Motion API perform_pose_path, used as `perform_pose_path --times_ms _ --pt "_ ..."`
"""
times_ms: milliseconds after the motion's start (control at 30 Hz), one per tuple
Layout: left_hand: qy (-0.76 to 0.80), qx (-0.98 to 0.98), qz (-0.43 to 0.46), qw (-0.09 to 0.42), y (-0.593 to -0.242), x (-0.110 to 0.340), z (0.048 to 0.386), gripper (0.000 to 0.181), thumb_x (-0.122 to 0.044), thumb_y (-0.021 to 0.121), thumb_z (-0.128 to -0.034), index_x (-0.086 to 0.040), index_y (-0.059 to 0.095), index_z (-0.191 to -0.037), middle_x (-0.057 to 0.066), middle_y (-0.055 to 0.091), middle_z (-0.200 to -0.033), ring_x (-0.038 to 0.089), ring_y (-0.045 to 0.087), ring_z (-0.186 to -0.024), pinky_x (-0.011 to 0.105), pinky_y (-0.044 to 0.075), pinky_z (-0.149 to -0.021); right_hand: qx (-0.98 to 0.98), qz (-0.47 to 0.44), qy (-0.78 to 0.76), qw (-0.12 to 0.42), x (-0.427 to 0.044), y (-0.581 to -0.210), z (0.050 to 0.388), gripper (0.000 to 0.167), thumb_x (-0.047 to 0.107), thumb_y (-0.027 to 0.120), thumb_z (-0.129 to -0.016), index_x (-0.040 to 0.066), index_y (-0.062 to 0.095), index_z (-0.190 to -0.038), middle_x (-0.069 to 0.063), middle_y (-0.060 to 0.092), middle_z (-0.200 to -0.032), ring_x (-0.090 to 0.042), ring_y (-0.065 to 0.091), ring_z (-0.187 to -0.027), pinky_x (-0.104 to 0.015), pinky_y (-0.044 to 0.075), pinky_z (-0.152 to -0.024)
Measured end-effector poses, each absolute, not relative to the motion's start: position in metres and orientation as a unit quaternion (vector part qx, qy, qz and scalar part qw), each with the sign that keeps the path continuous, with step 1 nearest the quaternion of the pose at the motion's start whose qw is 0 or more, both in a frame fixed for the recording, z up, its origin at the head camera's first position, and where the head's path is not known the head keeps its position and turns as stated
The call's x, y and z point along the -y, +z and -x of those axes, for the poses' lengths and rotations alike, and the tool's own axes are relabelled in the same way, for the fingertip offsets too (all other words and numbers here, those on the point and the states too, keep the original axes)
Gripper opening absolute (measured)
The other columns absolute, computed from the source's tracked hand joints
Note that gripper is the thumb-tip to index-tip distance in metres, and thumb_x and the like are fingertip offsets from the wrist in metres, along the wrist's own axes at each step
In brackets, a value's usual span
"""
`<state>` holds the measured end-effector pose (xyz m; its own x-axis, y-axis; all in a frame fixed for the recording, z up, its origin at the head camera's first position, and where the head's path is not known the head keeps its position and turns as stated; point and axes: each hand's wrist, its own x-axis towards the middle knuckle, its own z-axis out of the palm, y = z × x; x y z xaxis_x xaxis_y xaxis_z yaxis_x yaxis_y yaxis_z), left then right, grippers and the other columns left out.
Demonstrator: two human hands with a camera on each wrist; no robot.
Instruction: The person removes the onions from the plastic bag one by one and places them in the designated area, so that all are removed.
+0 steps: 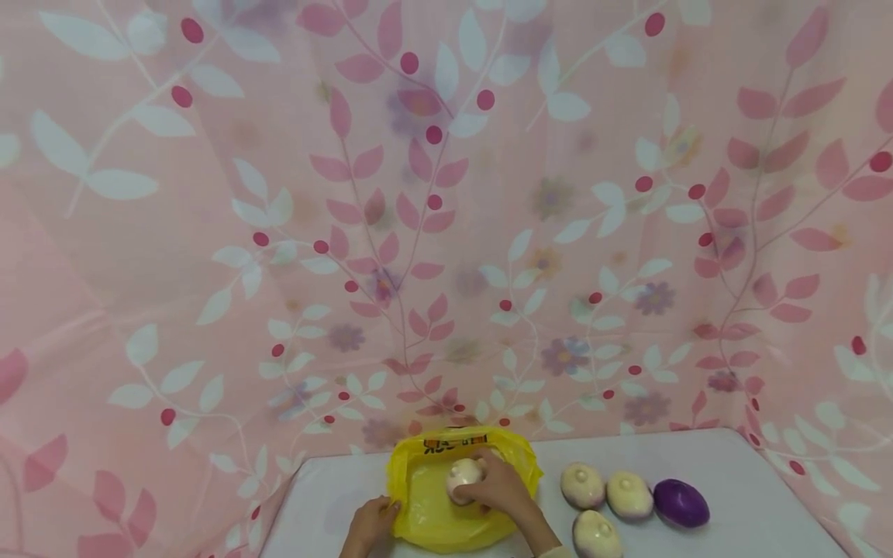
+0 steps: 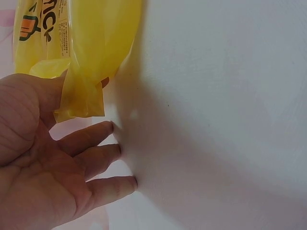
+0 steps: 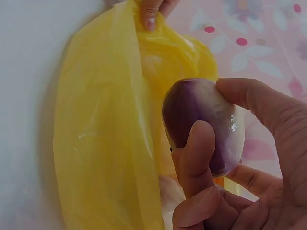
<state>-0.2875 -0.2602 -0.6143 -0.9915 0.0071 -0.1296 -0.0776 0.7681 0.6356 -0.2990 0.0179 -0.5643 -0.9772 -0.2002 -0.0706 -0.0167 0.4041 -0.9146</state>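
A yellow plastic bag (image 1: 418, 504) with dark printing lies wide open on the white table. My left hand (image 1: 370, 524) pinches its left rim; in the left wrist view a corner of the bag (image 2: 86, 91) passes between thumb and index finger, and the other fingers spread, tips touching the table. My right hand (image 1: 504, 487) grips a glossy, egg-shaped piece (image 1: 463, 479), cream with purple, above the bag's opening. In the right wrist view fingers and thumb hold this piece (image 3: 199, 124) beside the bag's edge. Something pale (image 3: 171, 194) shows partly behind the fingers there; its kind is unclear.
Right of the bag on the white table (image 1: 342, 480) lie three cream pieces with knobs, one at the left (image 1: 583, 486), one in the middle (image 1: 629, 495) and one in front (image 1: 596, 535). Beside them is a purple oval piece (image 1: 680, 504). A pink floral curtain (image 1: 446, 232) hangs behind.
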Motion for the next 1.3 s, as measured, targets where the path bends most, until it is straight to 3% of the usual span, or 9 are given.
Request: perform_pose_path --times_ms 167,333,500,733,833,1000,1133,1300 --pt "0.333 -0.941 0.018 0.057 -0.613 0.257 0.288 0.022 -0.020 0.057 -0.0998 -0.005 0.067 -0.088 0.003 0.057 -0.077 0.018 0.050 -0.071 0.041 0.045 -0.071 -0.832 0.067 -0.545 0.077 -0.027 -0.560 0.295 0.075 0.038 0.087 -0.072 0.006 0.054 -0.131 -0.008 0.064 -0.085 -0.022 0.060 -0.052 -0.037 0.054 -0.051" --pt "0.334 -0.940 0.033 0.058 -0.610 0.254 0.287 0.025 -0.020 0.058 -0.0992 0.001 0.071 -0.101 0.016 0.067 -0.099 0.027 0.060 -0.087 0.052 0.048 -0.086 -0.830 0.066 -0.549 0.069 -0.037 -0.552 0.290 0.073 0.037 0.087 -0.072 0.007 0.055 -0.130 -0.011 0.066 -0.092 -0.024 0.062 -0.053 -0.036 0.054 -0.050" --pt "0.328 -0.943 0.026 0.049 -0.610 0.254 0.286 0.022 -0.020 0.058 -0.0990 -0.003 0.069 -0.091 0.013 0.066 -0.093 0.025 0.056 -0.080 0.050 0.047 -0.081 -0.823 0.074 -0.560 0.064 -0.046 -0.548 0.285 0.069 0.036 0.087 -0.072 0.007 0.056 -0.128 -0.013 0.066 -0.095 -0.022 0.060 -0.050 -0.040 0.054 -0.050" --pt "0.321 -0.945 0.028 0.044 -0.612 0.255 0.286 0.022 -0.020 0.058 -0.0988 -0.007 0.063 -0.082 0.022 0.067 -0.104 0.030 0.060 -0.089 0.054 0.047 -0.086 -0.830 0.095 -0.547 0.050 -0.057 -0.548 0.280 0.070 0.039 0.084 -0.075 0.006 0.055 -0.129 -0.010 0.064 -0.067 -0.019 0.058 -0.044 -0.037 0.051 -0.048" --pt "0.324 -0.944 0.033 0.049 -0.614 0.255 0.286 0.022 -0.020 0.058 -0.0989 -0.006 0.065 -0.084 0.022 0.067 -0.104 0.031 0.060 -0.089 0.053 0.047 -0.086 -0.834 0.094 -0.541 0.052 -0.063 -0.548 0.277 0.072 0.041 0.083 -0.076 0.005 0.053 -0.131 -0.010 0.064 -0.064 -0.020 0.058 -0.044 -0.035 0.049 -0.047" --pt "0.323 -0.945 0.021 0.046 -0.614 0.256 0.287 0.022 -0.021 0.058 -0.0991 -0.006 0.065 -0.084 0.012 0.065 -0.089 0.023 0.056 -0.077 0.044 0.047 -0.076 -0.838 0.079 -0.536 0.061 -0.071 -0.549 0.274 0.075 0.045 0.082 -0.076 0.006 0.052 -0.132 -0.010 0.064 -0.064 -0.019 0.058 -0.046 -0.038 0.052 -0.049" --pt "0.326 -0.944 0.016 0.049 -0.613 0.257 0.286 0.022 -0.020 0.057 -0.0997 -0.007 0.063 -0.082 0.001 0.050 -0.071 0.016 0.046 -0.066 0.036 0.041 -0.066 -0.841 0.063 -0.534 0.062 -0.076 -0.548 0.272 0.077 0.045 0.083 -0.075 0.006 0.052 -0.133 -0.009 0.063 -0.064 -0.019 0.058 -0.047 -0.037 0.051 -0.050" --pt "0.323 -0.944 0.025 0.054 -0.614 0.256 0.286 0.021 -0.020 0.057 -0.0997 -0.007 0.066 -0.086 0.000 0.049 -0.072 0.016 0.046 -0.067 0.035 0.040 -0.067 -0.840 0.046 -0.538 0.062 -0.083 -0.547 0.270 0.079 0.046 0.083 -0.075 0.006 0.050 -0.134 -0.008 0.063 -0.065 -0.019 0.058 -0.048 -0.032 0.048 -0.048"
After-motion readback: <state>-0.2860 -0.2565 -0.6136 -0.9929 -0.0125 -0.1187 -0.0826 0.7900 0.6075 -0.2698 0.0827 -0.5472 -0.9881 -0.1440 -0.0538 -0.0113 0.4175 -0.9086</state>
